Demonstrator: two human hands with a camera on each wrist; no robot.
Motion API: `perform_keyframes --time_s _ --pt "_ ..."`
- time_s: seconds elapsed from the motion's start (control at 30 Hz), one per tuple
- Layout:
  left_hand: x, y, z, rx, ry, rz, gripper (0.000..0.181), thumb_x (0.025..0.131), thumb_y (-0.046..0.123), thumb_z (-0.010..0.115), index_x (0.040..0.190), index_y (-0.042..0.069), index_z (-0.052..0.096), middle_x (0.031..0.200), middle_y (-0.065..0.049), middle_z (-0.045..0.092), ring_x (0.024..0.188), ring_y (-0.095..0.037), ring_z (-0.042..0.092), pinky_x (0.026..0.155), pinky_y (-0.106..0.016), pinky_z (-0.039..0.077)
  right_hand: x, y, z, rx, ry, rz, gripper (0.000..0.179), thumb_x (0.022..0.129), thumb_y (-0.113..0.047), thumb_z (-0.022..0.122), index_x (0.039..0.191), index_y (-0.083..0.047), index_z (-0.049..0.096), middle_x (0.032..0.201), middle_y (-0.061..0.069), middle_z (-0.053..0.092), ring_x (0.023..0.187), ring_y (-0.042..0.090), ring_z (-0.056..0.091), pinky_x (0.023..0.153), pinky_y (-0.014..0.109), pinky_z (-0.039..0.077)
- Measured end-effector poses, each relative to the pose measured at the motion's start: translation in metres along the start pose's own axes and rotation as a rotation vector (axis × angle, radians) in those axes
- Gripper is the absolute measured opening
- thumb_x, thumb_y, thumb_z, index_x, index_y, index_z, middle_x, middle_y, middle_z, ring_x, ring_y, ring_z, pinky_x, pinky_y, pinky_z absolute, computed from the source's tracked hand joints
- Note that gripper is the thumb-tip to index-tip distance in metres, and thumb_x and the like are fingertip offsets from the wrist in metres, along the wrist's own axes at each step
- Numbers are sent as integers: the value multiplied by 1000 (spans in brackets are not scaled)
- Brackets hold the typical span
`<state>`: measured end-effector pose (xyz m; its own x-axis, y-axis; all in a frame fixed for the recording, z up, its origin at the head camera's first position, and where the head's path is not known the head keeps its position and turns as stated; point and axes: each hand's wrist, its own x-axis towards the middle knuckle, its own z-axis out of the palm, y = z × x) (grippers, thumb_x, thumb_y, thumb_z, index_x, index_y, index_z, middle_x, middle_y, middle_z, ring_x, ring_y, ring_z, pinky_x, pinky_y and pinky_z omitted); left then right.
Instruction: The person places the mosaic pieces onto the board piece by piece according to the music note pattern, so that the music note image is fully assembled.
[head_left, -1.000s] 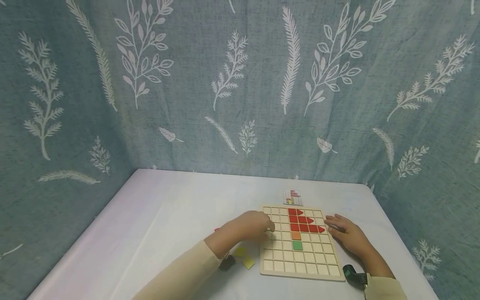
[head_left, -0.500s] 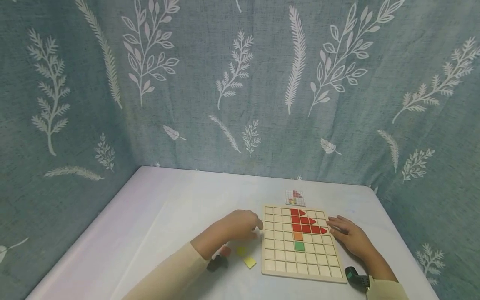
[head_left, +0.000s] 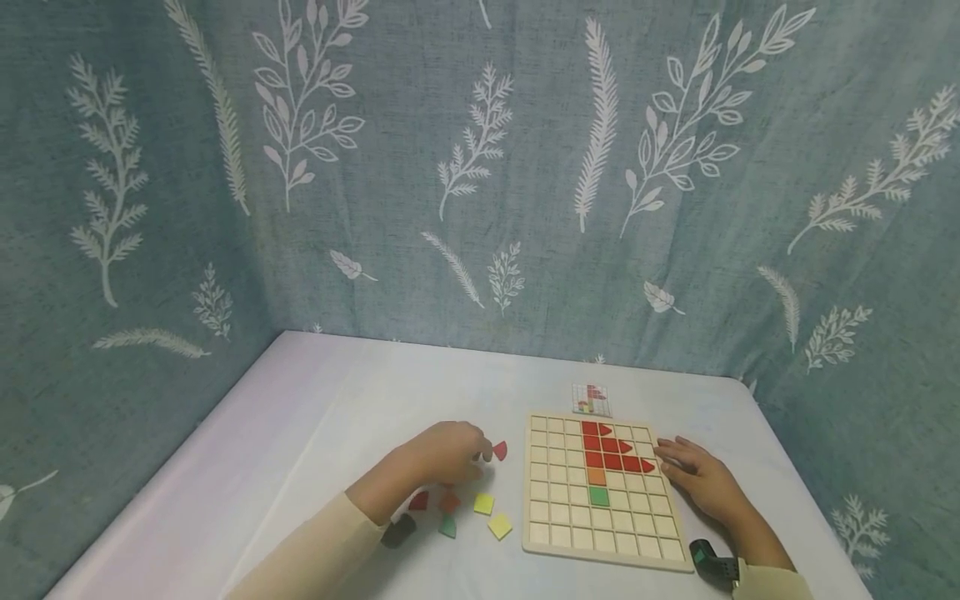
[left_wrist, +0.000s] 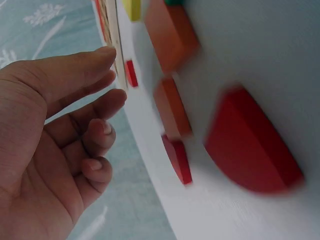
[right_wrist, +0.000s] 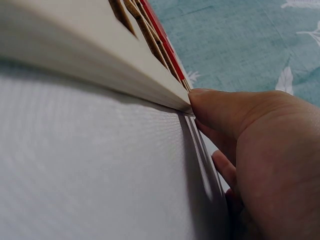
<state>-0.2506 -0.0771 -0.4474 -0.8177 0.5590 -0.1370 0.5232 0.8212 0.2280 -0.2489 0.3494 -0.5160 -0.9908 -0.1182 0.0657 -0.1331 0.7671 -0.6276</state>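
My left hand (head_left: 448, 454) hovers over the loose pieces left of the wooden grid board (head_left: 553, 492), its fingers loosely bent and nothing between them in the left wrist view. Just beyond its fingertips lies a red rounded wedge (head_left: 500, 450). Under and around the hand are orange blocks (left_wrist: 172, 107), a large red quarter-round (left_wrist: 252, 142), a green piece (head_left: 447, 527) and two yellow square tiles (head_left: 483, 503). On the board, red tiles (head_left: 612, 459) form three pointed rows above one orange tile (head_left: 596, 476) and one green tile (head_left: 598, 497). My right hand (head_left: 697, 475) rests at the board's right edge, thumb touching it.
Behind the board lies a small printed pattern card (head_left: 592, 399). Dark wrist devices sit at the left sleeve (head_left: 399, 530) and the right sleeve (head_left: 712, 562). A leaf-patterned curtain (head_left: 465, 167) stands along the back and sides of the white table (head_left: 360, 392).
My left hand has moved left from over the board's left edge to the loose pieces, uncovering the red wedge and other pieces. The right hand stays at the board's edge.
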Motion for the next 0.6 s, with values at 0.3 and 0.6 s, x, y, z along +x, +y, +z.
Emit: perform_keyframes --time_s 0.3,0.6 --pt "-16 -16 1 -30 -8 -19 23 84 13 70 105 23 75 101 12 67 92 -8 60 88 -35 50 1 3 1 -7 13 -16 53 93 -43 60 129 -4 62 144 15 47 139 44 25 105 66 15" --pt "-28 -30 -1 -57 19 58 21 85 16 71 105 19 74 93 13 64 79 -6 55 79 -30 50 2 5 2 -6 11 -15 56 93 -46 60 129 -4 62 144 15 47 139 44 25 105 66 15"
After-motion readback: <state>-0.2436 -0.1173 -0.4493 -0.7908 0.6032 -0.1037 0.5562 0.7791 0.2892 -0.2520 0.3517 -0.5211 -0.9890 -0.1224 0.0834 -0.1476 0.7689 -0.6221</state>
